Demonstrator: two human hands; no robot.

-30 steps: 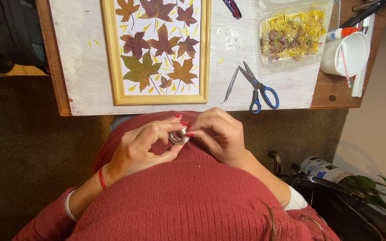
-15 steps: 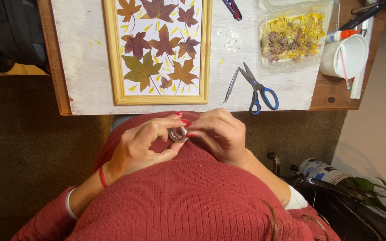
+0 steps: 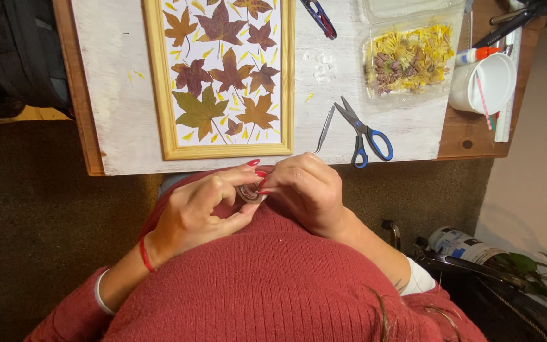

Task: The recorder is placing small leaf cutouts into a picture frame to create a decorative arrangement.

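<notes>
My left hand (image 3: 201, 206) grips a small round roll of clear tape (image 3: 249, 192) between thumb and fingers, close to my chest over a red knitted sweater. My right hand (image 3: 308, 190) is closed over the roll's right side, with its fingertips picking at the edge. Both hands sit just below the table's near edge. Ahead on the white board (image 3: 112, 95) lies a wooden frame (image 3: 220, 150) filled with pressed autumn leaves and yellow petals.
Blue-handled scissors (image 3: 365, 133) and metal tweezers (image 3: 324, 130) lie right of the frame. A clear tray of dried yellow flowers (image 3: 406, 60) and a white cup (image 3: 485, 82) stand at the right. A dark bag (image 3: 20, 50) is at the left, a plant (image 3: 539, 269) at the lower right.
Both hands have stayed together on the tape roll, shifting slightly up toward the table edge. The fingers have turned the roll a little.
</notes>
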